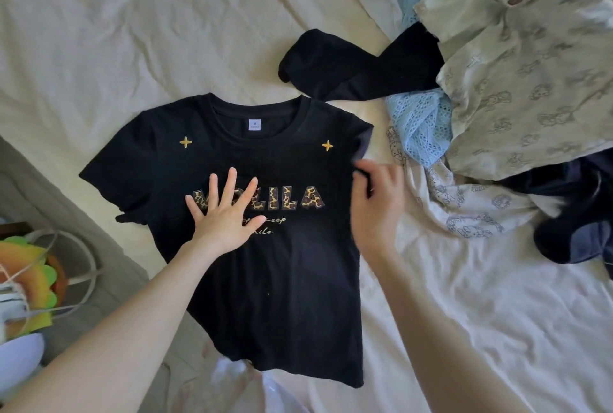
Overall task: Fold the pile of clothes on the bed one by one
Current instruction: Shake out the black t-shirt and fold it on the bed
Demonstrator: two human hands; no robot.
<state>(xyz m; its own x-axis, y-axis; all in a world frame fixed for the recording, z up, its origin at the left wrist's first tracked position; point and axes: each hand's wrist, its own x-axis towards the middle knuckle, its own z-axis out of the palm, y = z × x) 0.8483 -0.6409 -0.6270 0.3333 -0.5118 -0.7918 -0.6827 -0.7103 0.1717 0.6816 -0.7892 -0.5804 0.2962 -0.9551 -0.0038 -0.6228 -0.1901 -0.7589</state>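
A black T-shirt (292,280) with leopard-print letters and two yellow stars lies face up and spread flat on the bed. My left hand (225,213) presses flat on its chest, fingers spread over the letters. At the shirt's right edge, my right hand (376,203) pinches the fabric of the right sleeve, which is lifted a little off the sheet. The pile of clothes (517,80) sits to the right and behind.
A black garment (351,64) lies just beyond the shirt's collar. The pile holds a pale printed shirt, blue lace fabric (421,124) and dark blue items (570,233). The cream sheet (132,31) stretches left and back. The bed's edge and colourful objects (30,280) are at lower left.
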